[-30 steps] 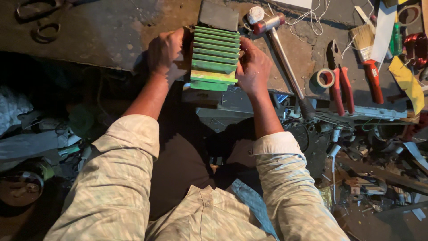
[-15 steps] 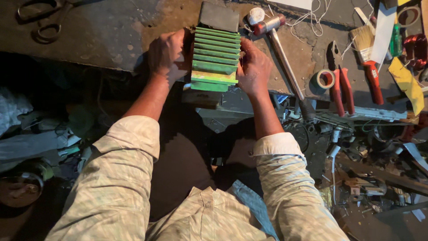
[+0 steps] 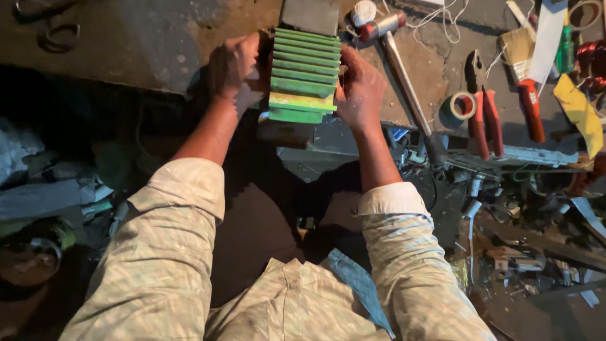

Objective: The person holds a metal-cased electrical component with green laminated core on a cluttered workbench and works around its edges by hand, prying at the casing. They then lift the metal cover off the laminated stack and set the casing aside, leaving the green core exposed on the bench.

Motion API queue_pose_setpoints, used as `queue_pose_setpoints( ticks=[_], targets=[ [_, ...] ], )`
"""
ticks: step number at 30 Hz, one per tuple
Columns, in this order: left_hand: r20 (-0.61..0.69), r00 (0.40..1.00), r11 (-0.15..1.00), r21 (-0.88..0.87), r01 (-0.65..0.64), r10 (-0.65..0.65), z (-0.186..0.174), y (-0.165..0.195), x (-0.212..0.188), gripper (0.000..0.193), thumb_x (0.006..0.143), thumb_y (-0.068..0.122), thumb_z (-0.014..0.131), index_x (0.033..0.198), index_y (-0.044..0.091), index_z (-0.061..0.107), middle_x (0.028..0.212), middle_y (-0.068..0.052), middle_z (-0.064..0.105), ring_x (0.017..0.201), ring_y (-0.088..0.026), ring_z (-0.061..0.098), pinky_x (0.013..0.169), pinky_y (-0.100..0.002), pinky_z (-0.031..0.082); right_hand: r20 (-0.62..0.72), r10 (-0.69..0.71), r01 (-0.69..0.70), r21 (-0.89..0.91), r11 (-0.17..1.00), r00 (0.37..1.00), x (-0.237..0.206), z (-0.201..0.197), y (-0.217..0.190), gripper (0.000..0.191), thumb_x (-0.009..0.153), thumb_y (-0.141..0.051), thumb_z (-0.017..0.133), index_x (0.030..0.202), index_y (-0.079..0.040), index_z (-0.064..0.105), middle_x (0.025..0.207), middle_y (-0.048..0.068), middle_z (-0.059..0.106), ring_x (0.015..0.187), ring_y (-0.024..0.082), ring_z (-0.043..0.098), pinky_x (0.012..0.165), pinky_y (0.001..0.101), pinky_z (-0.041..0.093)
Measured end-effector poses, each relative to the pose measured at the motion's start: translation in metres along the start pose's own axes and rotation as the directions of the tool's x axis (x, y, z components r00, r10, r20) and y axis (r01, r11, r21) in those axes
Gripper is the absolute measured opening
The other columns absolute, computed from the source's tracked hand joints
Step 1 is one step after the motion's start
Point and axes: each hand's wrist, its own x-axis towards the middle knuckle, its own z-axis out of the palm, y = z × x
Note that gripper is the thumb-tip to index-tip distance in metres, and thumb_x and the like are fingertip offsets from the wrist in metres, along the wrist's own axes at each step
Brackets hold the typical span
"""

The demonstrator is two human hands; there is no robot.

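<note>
Pointing away lengthwise, green ribbed block (image 3: pixel 303 76)

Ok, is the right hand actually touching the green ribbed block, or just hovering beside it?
Touching. The head view shows the right hand with fingers pressed against the right side of the green ribbed block, no gap visible; the left hand presses the opposite side.

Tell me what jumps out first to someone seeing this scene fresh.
A green ribbed block at top centre, gripped on its sides by the left hand and the right hand. To the right lie a hammer, red-handled pliers and a roll of tape.
</note>
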Motion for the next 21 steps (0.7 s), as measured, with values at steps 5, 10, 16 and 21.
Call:
queue_pose_setpoints(
  ticks=[5, 10, 16, 21],
  targets=[
    [-0.019, 0.998, 0.998, -0.013, -0.055, 0.055, -0.011, 0.014, -0.001, 0.014, 0.092, 0.017, 0.061, 0.085, 0.006, 0.06, 0.078, -0.016, 0.067, 0.071, -0.037, 0.069, 0.057, -0.046, 0.051, 0.004, -0.019, 0.019, -0.076, 0.997, 1.0, 0.001, 0.0, 0.002, 0.037, 0.087, -0.022, 0.071, 0.123, -0.015, 0.071, 0.088, 0.014, 0.07, 0.082, 0.034, 0.069, 0.071, 0.0415, 0.051],
    [-0.125, 0.982, 0.988, -0.033, -0.148, 0.143, -0.019, 0.025, -0.008, 0.027, 0.086, 0.027, 0.072, 0.079, 0.005, 0.058, 0.073, -0.019, 0.064, 0.067, -0.043, 0.064, 0.052, -0.047, 0.047, -0.024, -0.068, 0.068, -0.027, 0.997, 0.997, -0.001, 0.0, 0.002, 0.037, 0.089, -0.022, 0.071, 0.125, -0.014, 0.068, 0.093, 0.012, 0.073, 0.08, 0.032, 0.07, 0.073, 0.0403, 0.053],
    [-0.01, 0.998, 0.997, -0.04, -0.061, 0.061, -0.006, 0.007, -0.002, 0.01, 0.093, 0.015, 0.06, 0.085, 0.007, 0.059, 0.078, -0.015, 0.067, 0.071, -0.037, 0.068, 0.057, -0.045, 0.05, -0.009, 0.005, -0.006, -0.045, 0.999, 1.0, 0.001, 0.001, 0.0, 0.034, 0.088, -0.022, 0.072, 0.121, -0.015, 0.07, 0.082, 0.011, 0.07, 0.075, 0.03, 0.07, 0.068, 0.0391, 0.052],
    [-0.025, 1.0, 1.0, -0.005, 0.007, -0.007, 0.0, 0.002, -0.003, 0.015, 0.094, 0.016, 0.063, 0.081, 0.009, 0.061, 0.078, -0.016, 0.067, 0.07, -0.037, 0.068, 0.057, -0.046, 0.049, -0.032, -0.068, 0.066, -0.038, 0.997, 0.997, 0.001, 0.0, -0.001, 0.034, 0.089, -0.02, 0.072, 0.123, -0.014, 0.069, 0.088, 0.011, 0.071, 0.078, 0.029, 0.07, 0.07, 0.0385, 0.052]
  ],
)
